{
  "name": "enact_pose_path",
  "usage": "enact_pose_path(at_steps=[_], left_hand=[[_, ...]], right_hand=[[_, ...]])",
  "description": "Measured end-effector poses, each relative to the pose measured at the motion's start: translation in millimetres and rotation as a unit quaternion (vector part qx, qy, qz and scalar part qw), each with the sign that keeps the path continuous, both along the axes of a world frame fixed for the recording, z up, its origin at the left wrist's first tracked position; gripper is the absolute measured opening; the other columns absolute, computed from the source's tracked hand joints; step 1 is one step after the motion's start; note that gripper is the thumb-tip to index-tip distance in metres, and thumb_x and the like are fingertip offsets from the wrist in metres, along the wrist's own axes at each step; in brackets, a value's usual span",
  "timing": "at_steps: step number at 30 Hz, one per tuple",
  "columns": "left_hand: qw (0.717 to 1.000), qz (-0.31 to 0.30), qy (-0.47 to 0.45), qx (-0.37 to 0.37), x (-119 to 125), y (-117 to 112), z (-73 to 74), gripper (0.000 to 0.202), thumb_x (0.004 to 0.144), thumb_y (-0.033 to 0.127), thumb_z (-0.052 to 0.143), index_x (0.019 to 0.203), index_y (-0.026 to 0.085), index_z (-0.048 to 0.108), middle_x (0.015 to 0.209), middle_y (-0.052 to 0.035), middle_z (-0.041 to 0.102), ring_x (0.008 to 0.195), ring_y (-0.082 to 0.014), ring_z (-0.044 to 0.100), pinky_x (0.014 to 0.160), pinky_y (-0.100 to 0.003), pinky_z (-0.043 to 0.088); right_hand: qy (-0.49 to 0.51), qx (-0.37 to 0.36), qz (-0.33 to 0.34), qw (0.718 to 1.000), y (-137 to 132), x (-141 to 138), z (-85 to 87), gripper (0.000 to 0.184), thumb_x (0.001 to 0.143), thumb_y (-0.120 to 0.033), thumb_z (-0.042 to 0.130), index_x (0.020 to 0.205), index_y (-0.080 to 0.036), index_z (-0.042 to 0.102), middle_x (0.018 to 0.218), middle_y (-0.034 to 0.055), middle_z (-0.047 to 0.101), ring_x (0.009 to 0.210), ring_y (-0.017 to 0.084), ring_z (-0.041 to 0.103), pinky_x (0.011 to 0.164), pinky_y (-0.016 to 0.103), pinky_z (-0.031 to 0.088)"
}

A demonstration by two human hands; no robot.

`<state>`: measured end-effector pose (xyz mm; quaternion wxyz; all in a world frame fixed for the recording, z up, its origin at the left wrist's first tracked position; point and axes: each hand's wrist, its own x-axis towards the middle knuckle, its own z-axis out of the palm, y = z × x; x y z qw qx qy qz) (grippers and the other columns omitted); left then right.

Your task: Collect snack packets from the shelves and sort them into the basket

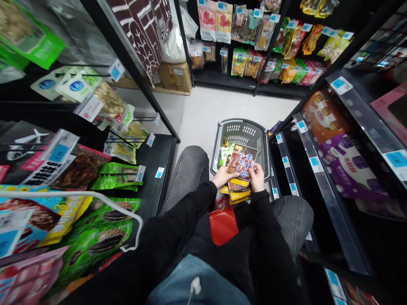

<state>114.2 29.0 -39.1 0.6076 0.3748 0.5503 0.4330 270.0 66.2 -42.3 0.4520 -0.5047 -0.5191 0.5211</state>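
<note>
Between both hands I hold a brown and yellow snack packet (243, 159) with blue and white lettering, over the near end of a grey shopping basket (262, 146). My left hand (224, 177) is closed on its left edge, the thumb lying across the front. At its right edge, my right hand (257, 177) pinches the packet. Several similar yellow-bottomed packets (240, 195) show just below it; whether my fingers also hold these is hidden. Inside the basket, a green and white packet (225, 154) lies to the left.
A red plastic object (223, 224) is between my knees. Shelves with hanging snack packets (121, 176) flank me on the left, shelves with boxed goods (349, 165) on the right. Ahead, past the tiled floor (203, 110), stands another snack shelf (222, 78); a cardboard box (174, 78) is beside it.
</note>
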Motion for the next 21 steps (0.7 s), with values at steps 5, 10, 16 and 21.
enact_pose_path(at_steps=[5,10,16,21], left_hand=[[0.999,0.020,0.033,0.007,-3,2,-3.9,0.049,0.052,0.046,0.075,0.080,0.008,0.065,0.083,-0.0109,0.068,0.077,-0.0222,0.063,0.072,-0.032,0.051],[0.999,0.013,0.047,0.015,-4,2,-8.1,0.047,0.053,0.046,0.074,0.079,0.008,0.065,0.082,-0.0102,0.068,0.075,-0.0215,0.063,0.070,-0.031,0.051],[0.999,0.017,0.040,0.013,-5,1,-6.8,0.044,0.052,0.044,0.074,0.076,0.008,0.065,0.079,-0.0099,0.068,0.074,-0.0212,0.062,0.071,-0.032,0.051],[0.999,0.028,0.015,-0.003,-3,1,-4.7,0.043,0.051,0.044,0.075,0.073,0.008,0.065,0.076,-0.0094,0.068,0.069,-0.0194,0.061,0.069,-0.031,0.050]], right_hand=[[-0.036,-0.038,0.148,0.988,-1,9,7.4,0.048,0.054,-0.038,0.075,0.094,-0.016,0.059,0.086,0.0053,0.068,0.084,0.022,0.063,0.080,0.038,0.050],[-0.044,-0.072,0.113,0.990,-5,4,13.4,0.042,0.052,-0.041,0.075,0.081,-0.014,0.063,0.077,0.0052,0.069,0.074,0.023,0.064,0.073,0.039,0.052],[-0.089,-0.059,0.097,0.990,-4,3,16.5,0.034,0.049,-0.041,0.076,0.067,-0.015,0.064,0.065,0.0029,0.065,0.065,0.020,0.061,0.066,0.035,0.051],[-0.092,-0.046,0.116,0.988,-3,3,12.1,0.034,0.053,-0.044,0.073,0.068,-0.016,0.065,0.068,0.0029,0.066,0.067,0.020,0.060,0.066,0.034,0.049]])
